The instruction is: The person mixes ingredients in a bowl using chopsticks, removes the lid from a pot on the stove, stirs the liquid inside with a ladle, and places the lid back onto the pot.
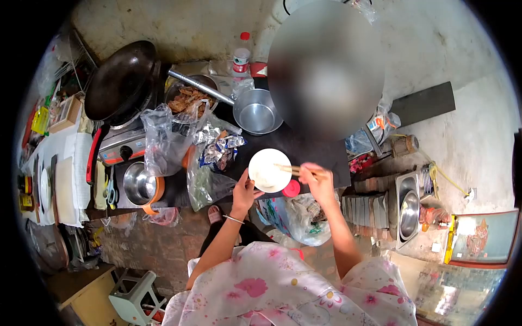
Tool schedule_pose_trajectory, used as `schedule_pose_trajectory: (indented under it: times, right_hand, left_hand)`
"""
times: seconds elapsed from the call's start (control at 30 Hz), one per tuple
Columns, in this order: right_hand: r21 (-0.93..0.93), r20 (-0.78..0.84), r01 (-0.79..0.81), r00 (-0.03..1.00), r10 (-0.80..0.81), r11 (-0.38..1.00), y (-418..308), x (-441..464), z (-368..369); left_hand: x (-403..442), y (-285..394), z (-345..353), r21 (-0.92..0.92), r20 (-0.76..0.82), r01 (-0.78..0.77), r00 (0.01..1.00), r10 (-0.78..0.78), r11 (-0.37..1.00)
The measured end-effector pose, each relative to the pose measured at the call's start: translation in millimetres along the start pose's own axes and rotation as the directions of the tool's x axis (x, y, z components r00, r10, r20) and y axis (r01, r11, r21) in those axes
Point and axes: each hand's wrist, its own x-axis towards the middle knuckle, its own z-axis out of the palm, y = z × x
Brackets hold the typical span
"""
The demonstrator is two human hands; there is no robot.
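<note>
Over the front of the dark table [321,157], my left hand [244,194] grips a white bowl [262,160] by its lower left side. Some pale content seems to lie in the bowl, but I cannot make out what it is. My right hand [317,178] is closed round a pair of chopsticks [287,169], whose tips reach inside the bowl. A round red lid [291,188] sits beside the bowl, below the chopsticks. Just behind the bowl stands a metal saucepan [256,112] with a long handle.
Left of the bowl lie plastic bags [205,182] and small foil packets [223,149]. Farther left are an orange-handled pot [140,183], a gas stove [124,148] and a dark wok [120,81]. A red-capped bottle [241,53] stands at the back; a blurred disc hides the back right.
</note>
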Motion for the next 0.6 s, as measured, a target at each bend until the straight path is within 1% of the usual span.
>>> schedule_pose_trajectory:
  times: [0.03, 0.1, 0.13, 0.17, 0.23, 0.27, 0.3, 0.37, 0.4, 0.43, 0.5, 0.57, 0.6]
  right_hand:
    - [-0.002, 0.040, -0.070, 0.997, 0.070, 0.998, 7, -7, -3]
    - [0.121, 0.066, -0.015, 0.998, 0.007, 0.992, 14, -21, 17]
    - [0.040, 0.075, 0.059, 0.995, -0.062, 0.997, 6, -17, 21]
    - [0.043, 0.072, 0.057, 0.996, -0.060, 0.997, 5, -8, 21]
    - [0.202, -0.075, 0.039, 0.997, -0.024, 0.979, 2, 10, 17]
    - [0.213, -0.075, 0.043, 0.997, -0.028, 0.976, 4, 12, 15]
    - [0.213, -0.078, 0.047, 0.996, -0.031, 0.976, 12, 10, 11]
    - [0.188, 0.047, -0.023, 0.999, 0.014, 0.982, 30, 1, 1]
    - [0.173, 0.077, -0.078, 0.995, 0.065, 0.982, 16, -7, 8]
    - [0.175, 0.075, -0.079, 0.995, 0.066, 0.981, 16, -4, 7]
    - [0.177, 0.024, 0.042, 0.999, -0.047, 0.983, 16, 11, 3]
    - [0.122, -0.108, 0.043, 0.994, -0.030, 0.992, 14, 25, 5]
    - [0.161, -0.039, 0.053, 0.998, -0.047, 0.986, 20, 25, 9]
  left_hand:
    - [0, 1, 0, 0.030, 0.006, 0.014, 1.000, -0.014, 0.999]
    - [0, 2, 0, 0.037, 0.004, 0.022, 1.000, -0.022, 0.999]
    - [0, 2, 0, 0.046, 0.003, 0.031, 1.000, -0.031, 0.998]
    - [-2, 1, 0, 0.051, 0.004, 0.033, 0.999, -0.033, 0.998]
    - [0, 1, 0, 0.017, -0.008, 0.018, 1.000, -0.017, 1.000]
    - [1, 1, 0, 0.018, -0.005, 0.015, 1.000, -0.015, 1.000]
    - [1, 0, -1, 0.040, -0.005, 0.017, 1.000, -0.016, 0.999]
    - [3, 2, 1, 0.061, -0.003, 0.013, 1.000, -0.012, 0.998]
    - [1, 4, 1, 0.047, -0.006, 0.034, 0.999, -0.034, 0.998]
    - [0, 5, 1, 0.035, -0.009, 0.058, 0.998, -0.057, 0.998]
    - [0, 3, 0, 0.023, -0.002, 0.033, 0.999, -0.033, 0.999]
    - [1, 1, 0, 0.011, 0.008, 0.008, 1.000, -0.008, 1.000]
    - [0, 2, 1, 0.017, -0.004, 0.036, 0.999, -0.036, 0.999]
